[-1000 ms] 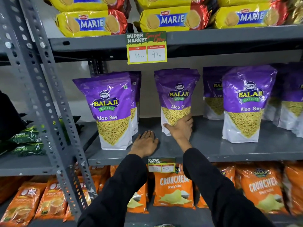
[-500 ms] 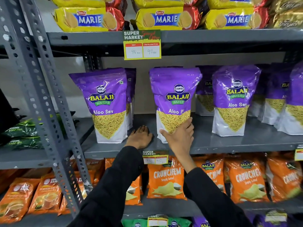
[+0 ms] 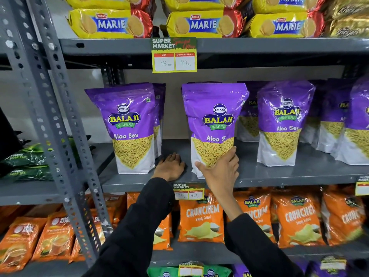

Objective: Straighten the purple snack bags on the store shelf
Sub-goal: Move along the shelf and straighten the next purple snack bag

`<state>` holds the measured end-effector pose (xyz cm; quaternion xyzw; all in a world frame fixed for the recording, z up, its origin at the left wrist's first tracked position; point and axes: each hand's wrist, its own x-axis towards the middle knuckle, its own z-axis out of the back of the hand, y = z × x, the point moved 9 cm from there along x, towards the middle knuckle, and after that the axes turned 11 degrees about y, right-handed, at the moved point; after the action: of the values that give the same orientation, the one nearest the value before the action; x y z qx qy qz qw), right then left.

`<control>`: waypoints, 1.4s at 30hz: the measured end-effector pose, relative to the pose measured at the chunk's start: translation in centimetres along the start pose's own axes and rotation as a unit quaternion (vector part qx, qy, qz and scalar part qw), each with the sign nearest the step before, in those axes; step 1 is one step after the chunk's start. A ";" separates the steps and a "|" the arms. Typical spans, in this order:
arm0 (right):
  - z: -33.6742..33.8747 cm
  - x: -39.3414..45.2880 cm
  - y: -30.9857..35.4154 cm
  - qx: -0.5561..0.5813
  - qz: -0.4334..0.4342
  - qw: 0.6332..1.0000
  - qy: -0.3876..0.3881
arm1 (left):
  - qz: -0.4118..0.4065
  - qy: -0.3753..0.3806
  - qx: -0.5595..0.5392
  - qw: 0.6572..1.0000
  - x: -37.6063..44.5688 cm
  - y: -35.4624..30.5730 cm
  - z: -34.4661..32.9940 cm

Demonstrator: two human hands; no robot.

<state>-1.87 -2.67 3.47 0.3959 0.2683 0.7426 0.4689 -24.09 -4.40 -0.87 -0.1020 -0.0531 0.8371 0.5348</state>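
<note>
Now the left hand [image 3: 169, 166] lies flat on the shelf [image 3: 279, 174]; the right hand [image 3: 219, 172], fingers spread, grips the middle Aloo Sev bag [image 3: 215, 116] low, hiding its base.

The grey metal shelf [image 3: 279, 174] is carrying purple snack bags, all standing. My left hand [image 3: 169, 166] is resting flat on its bare deck. Just left of that hand a front-left bag [image 3: 127, 126] is standing, with a second bag [image 3: 159, 116] right behind it. Just right of it the centre bag [image 3: 213, 120] is standing near the front edge, and my right hand [image 3: 219, 170] is gripping it low down. Beyond my right hand another front bag [image 3: 283, 120] is standing, with more bags [image 3: 331, 124] crowding behind and further right.
</note>
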 end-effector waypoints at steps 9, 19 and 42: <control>0.4 -0.4 -0.5 0.025 0.025 0.999 -0.008 | -0.002 0.019 0.005 1.000 -0.6 -0.4 0.2; -0.5 -0.2 -1.1 0.084 0.067 0.994 0.004 | -0.041 0.040 0.057 0.997 -0.5 0.1 -0.4; -2.7 3.6 -0.5 0.029 0.056 0.998 0.006 | -0.028 0.015 0.059 0.998 -0.3 -0.1 -0.4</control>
<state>-4.78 0.72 2.77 0.4192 0.2698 0.7618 0.4138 -23.85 -4.63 -1.18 -0.0815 0.0014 0.8220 0.5637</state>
